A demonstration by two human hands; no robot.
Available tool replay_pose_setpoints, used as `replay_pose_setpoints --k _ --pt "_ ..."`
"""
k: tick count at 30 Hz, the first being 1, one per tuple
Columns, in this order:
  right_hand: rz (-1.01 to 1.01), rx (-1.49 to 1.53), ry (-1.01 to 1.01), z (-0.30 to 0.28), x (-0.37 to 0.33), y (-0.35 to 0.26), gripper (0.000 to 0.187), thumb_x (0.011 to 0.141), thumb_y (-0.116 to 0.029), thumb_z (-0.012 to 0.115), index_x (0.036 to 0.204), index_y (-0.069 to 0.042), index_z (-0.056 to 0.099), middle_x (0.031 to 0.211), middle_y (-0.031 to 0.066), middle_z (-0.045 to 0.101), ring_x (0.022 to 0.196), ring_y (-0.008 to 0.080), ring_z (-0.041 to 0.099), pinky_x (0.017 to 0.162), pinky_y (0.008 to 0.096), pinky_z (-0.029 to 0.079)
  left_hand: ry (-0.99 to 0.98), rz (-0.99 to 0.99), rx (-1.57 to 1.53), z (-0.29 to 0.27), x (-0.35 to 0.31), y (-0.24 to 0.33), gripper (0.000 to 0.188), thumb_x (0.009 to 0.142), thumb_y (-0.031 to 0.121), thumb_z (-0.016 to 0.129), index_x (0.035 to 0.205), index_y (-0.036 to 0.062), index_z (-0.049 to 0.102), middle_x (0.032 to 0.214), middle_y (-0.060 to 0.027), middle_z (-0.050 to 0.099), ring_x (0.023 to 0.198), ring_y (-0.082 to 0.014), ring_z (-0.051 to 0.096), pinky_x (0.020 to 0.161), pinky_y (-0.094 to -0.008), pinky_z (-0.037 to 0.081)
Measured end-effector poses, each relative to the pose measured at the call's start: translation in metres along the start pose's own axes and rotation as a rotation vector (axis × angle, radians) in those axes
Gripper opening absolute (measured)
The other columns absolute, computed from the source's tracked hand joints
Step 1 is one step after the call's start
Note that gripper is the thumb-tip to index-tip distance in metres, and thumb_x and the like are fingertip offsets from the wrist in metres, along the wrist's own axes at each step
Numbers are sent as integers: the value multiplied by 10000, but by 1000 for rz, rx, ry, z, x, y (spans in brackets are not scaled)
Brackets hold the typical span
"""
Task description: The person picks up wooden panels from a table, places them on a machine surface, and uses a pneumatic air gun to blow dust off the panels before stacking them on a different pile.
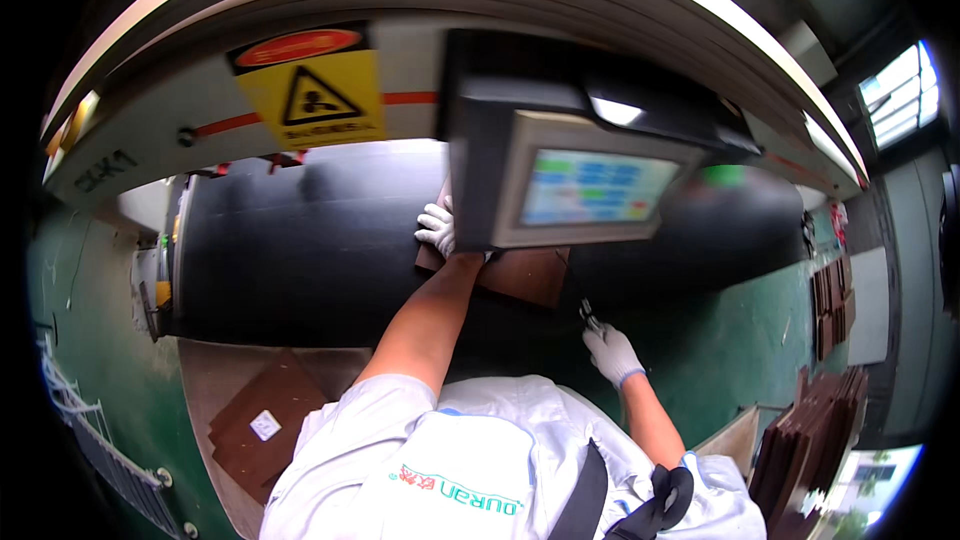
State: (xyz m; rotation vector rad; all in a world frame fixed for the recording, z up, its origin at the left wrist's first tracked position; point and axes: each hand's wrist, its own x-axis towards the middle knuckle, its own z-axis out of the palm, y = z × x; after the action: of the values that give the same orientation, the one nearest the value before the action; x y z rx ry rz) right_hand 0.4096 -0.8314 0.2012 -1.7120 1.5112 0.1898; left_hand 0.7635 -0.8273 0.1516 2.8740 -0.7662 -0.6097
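Note:
My left hand [437,227], in a white glove, lies with its fingers stretched out on a brown board [528,277] on the black conveyor belt [320,260]. The control box hides part of this board. Lower and to the right, my right hand [610,352], also in a white glove, is closed round a dark hand tool [587,312]. A long thin rod runs from the tool toward the board's right edge; its exact kind is too small to make out.
A control box with a lit screen [597,187] hangs low over the belt, below a machine beam with a yellow warning sign [315,95]. Brown boards [268,415] lie at lower left. More stand stacked [812,430] at right. A metal rack [110,450] is at far left.

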Motion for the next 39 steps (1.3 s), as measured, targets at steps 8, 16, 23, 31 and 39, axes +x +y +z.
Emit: replay_pose_setpoints --k 8,16,23,31,39 --pt "-208 -202 106 -59 63 82 510 1011 -378 506 1340 2 594 1351 316 600 1225 487 586 1032 503 490 -81 115 84 28 -107 141 1035 707 681 823 1432 30 474 1472 -226 468 1356 -431 453 1052 -578 447" --pt "-391 -225 152 -122 96 149 330 987 -272 602 1141 11 674 970 204 731 905 347 715 807 431 544 215 505 -422 63 -161 20 696 874 436 710 1398 16 524 1490 -260 475 1420 -410 445 1155 -510 401" --pt "-527 -252 -598 -8 -7 -30 378 933 -366 708 1025 0 680 693 35 625 605 139 589 603 329 485 1112 141 -384 -50 -283 -227 414 796 120 777 1188 21 686 1263 -204 668 1190 -403 632 1037 -474 517" --pt "-579 -140 -977 186 -107 -232 220 952 -262 684 935 -47 641 683 -34 504 540 80 465 502 262 392 890 -900 -274 -61 -375 -469 834 846 520 782 1449 13 510 1551 -258 426 1403 -450 439 1154 -516 398" --pt "-655 -98 -888 285 -127 -278 458 838 -376 838 1071 -5 704 749 26 599 561 124 521 510 297 448 444 -740 -325 -73 -351 -498 899 764 619 805 1368 -2 565 1261 -279 652 1170 -448 633 1012 -516 509"
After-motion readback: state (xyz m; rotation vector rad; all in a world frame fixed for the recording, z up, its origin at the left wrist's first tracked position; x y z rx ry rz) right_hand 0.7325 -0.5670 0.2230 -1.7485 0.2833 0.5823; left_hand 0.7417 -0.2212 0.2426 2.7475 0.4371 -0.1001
